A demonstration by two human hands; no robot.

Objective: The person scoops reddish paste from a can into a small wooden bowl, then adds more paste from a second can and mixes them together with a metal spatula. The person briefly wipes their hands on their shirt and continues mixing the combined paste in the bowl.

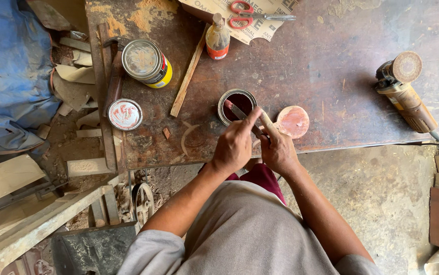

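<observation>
Pinching a putty knife point(240, 113) whose blade slants into the open tin point(237, 106), the left hand point(234, 147) works beside the right hand point(279, 151), whose grip clasps a wooden spoon point(286, 122).

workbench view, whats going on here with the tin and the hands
A person stands at a worn wooden workbench. The left hand holds a flat blade whose tip reaches over a small open tin of dark reddish paste. The right hand grips a pale wooden stick. The tin's round lid lies just to the right. A larger closed can, red scissors and an angle grinder sit untouched.
</observation>
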